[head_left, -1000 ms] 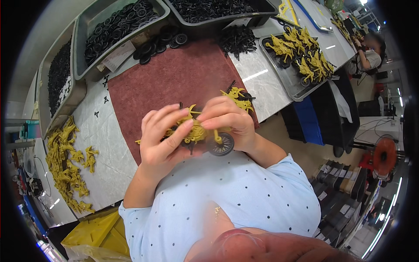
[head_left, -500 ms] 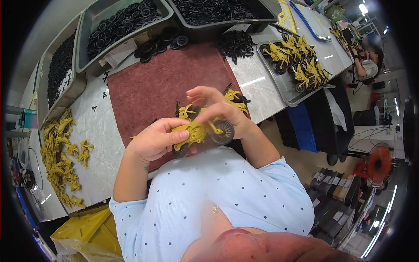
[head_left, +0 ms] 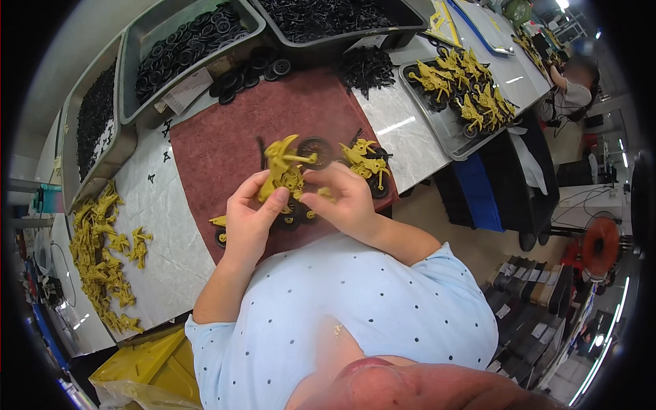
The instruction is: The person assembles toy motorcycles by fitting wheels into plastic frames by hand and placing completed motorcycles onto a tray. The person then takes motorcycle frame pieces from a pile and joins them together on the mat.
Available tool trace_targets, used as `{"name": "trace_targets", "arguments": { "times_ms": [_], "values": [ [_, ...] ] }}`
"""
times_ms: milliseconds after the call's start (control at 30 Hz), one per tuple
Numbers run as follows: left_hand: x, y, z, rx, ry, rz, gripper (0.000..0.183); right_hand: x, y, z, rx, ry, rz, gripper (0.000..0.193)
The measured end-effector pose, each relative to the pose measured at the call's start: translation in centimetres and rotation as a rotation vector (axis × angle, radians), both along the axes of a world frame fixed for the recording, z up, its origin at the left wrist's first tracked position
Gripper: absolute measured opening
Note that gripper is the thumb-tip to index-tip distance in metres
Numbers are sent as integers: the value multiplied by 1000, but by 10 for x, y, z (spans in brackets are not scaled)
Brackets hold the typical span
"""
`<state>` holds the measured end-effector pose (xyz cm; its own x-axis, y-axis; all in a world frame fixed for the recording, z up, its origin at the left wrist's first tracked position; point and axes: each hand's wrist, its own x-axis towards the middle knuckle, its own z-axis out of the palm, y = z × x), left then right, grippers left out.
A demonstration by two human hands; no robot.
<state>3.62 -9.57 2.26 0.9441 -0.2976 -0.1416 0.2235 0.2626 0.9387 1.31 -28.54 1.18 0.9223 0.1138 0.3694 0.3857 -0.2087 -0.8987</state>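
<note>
Above the near part of the red cloth (head_left: pixel 232 140), my left hand (head_left: pixel 249 215) grips a yellow toy motorcycle (head_left: pixel 281 171) between thumb and fingers. A black spoked wheel (head_left: pixel 315 152) sits on its raised end, turned away from me. The fingers of my right hand (head_left: pixel 348 205) are closed on the lower right side of the same toy; the exact spot they pinch is partly hidden. Just right of that hand another yellow toy motorcycle (head_left: pixel 367 164) with black wheels rests on the cloth. More yellow and black pieces lie beneath my hands, partly covered.
Loose yellow body parts (head_left: pixel 102 260) are heaped at the left. Grey bins with black wheels (head_left: pixel 191 48) and small black parts (head_left: pixel 328 17) line the back. A tray (head_left: pixel 454 147) of toy motorcycles stands at the right. A co-worker (head_left: pixel 574 85) sits far right.
The toy motorcycle has been lifted away from my body and turned, its wheel now pointing up and away. My right hand has come down from above it to its lower side.
</note>
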Motion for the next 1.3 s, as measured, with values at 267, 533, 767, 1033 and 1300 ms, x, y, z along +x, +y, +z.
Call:
{"name": "trace_targets", "arguments": {
  "times_ms": [267, 533, 767, 1033, 1300],
  "values": [
    [-2, 10, -13, -330, 105, -88, 43, 6, 4, 2, -237, -519, -41, 37],
    [-4, 5, -7, -368, 106, -168, 42, 8, 0, 5, -95, -666, 51, 33],
    [-5, 6, -8, -289, 41, -215, 37, 1, 4, 4, 7, -556, -4, 29],
    [-13, -5, -9, -451, 45, -166, 36, 7, 2, 3, 35, -710, 135, 30],
    [-11, -3, -6, -558, 267, -244, 36, 8, -3, 0, -108, -827, 99, 29]
  ]
}}
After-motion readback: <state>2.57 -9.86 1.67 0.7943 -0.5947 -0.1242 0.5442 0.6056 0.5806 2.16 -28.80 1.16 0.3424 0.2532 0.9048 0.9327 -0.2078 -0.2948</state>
